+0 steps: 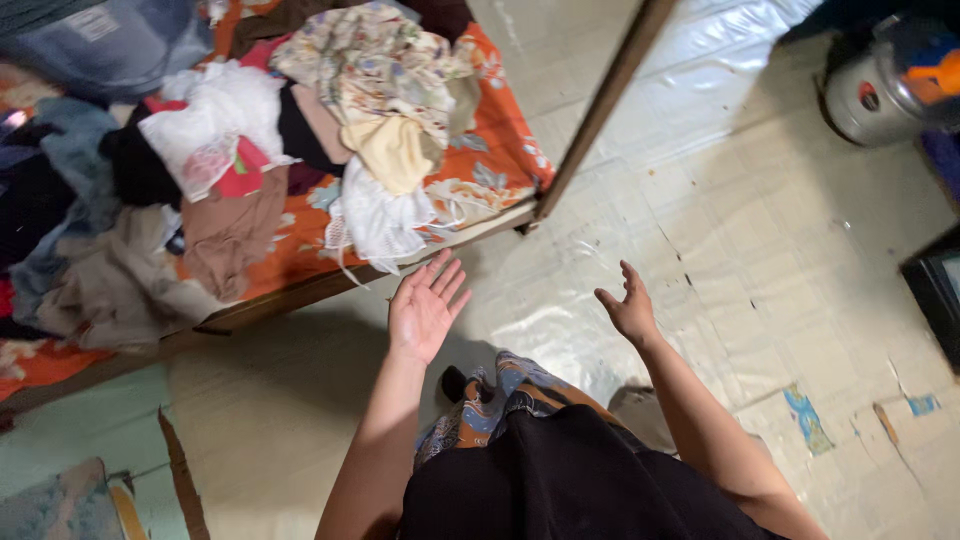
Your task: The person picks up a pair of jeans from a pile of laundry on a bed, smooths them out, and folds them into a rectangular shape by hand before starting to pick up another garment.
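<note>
Floor [760, 300] lies under us, pale tiles beneath glossy plastic sheeting, patchy at the right. Our left hand [425, 308] and right hand [630, 310] hover over it, each grip spread apart and holding nothing. Just beyond the left hand hangs a white garment [380, 225] off the bed [500, 165], whose orange sheet carries heaped clothes [230, 150]. Farther right stands a metal pot [880, 95].
</note>
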